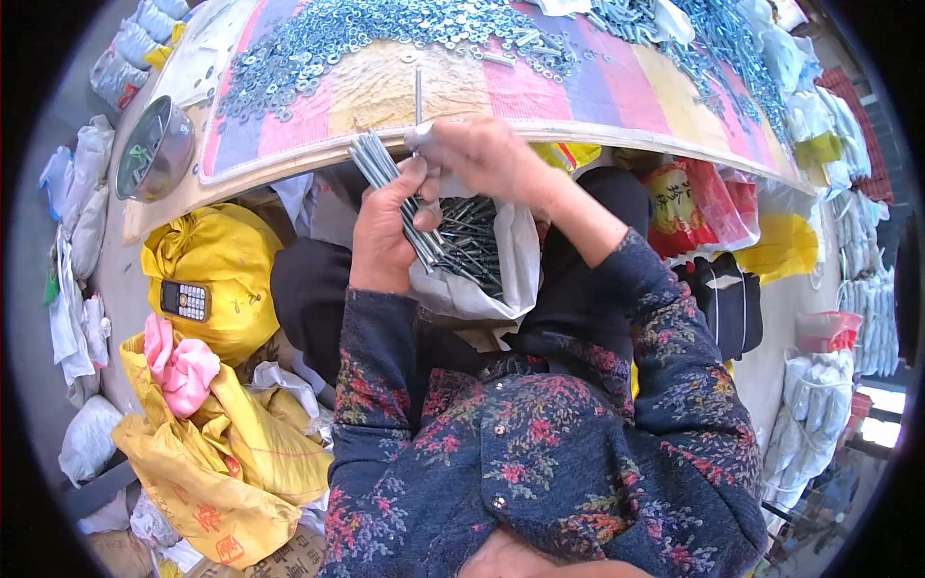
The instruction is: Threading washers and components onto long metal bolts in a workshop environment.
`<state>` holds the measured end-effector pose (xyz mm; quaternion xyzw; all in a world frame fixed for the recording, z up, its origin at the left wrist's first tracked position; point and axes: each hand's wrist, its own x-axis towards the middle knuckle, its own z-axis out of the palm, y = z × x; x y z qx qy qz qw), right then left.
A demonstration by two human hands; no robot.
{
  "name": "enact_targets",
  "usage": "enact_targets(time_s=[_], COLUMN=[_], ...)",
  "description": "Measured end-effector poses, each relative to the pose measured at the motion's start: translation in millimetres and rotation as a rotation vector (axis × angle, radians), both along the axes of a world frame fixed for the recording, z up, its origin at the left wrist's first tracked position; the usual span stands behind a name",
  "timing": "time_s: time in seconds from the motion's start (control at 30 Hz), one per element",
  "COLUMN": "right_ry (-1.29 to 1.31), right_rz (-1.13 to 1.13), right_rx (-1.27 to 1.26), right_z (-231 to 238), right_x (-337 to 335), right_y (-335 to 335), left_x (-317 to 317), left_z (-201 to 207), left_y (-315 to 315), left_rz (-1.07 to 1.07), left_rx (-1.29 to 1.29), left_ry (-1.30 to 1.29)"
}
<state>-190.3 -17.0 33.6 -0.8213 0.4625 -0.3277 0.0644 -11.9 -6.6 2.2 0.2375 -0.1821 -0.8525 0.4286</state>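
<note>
My left hand [385, 226] is closed around a bundle of long thin metal rods [374, 166], which slants down over a white sack [520, 255]. Dark screw-like pieces [467, 241] fill that sack between my knees. Close by, my right hand [487, 159] is pinched at the lower end of a single metal rod [418, 96] that points up over the table edge. Motion blurs the right fingers, and the rod's lower end is hidden among the fingers of both hands. Past the hands, a spread of small metal washers [318, 58] lies on the striped table cloth [385, 91].
A metal bowl [154, 149] stands at the table's left corner. More loose hardware [713, 58] is heaped at the far right. Yellow sacks [217, 279] flank me on the left, one carrying a keypad phone [186, 301]. Red-and-white bags [699, 207] sit under the table's right side.
</note>
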Motion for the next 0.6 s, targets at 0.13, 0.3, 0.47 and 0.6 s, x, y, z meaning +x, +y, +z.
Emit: enact_targets(time_s=[0.13,0.3,0.47,0.6], right_ry=[0.218,0.496,-0.193,-0.893], right_rz=[-0.509,-0.511,-0.484,-0.268], right_rx=[-0.27,-0.489,0.028,0.394], right_z=[2.1,-21.2,2.5,4.5], right_x=[-30.2,-58.5,-28.5,-16.5], right_y=[-83.1,-145.9,-88.4,-43.4], left_x=[-0.6,-21.5,-16.9,-19.6], left_z=[9.1,5.6,-1.0,-3.1], left_y=[-11.0,-8.9,-0.9,4.5], left_rz=[-0.032,-0.086,-0.027,-0.052], left_rx=[-0.073,-0.11,-0.142,-0.19], left_ry=[-0.025,-0.081,-0.3,-0.334])
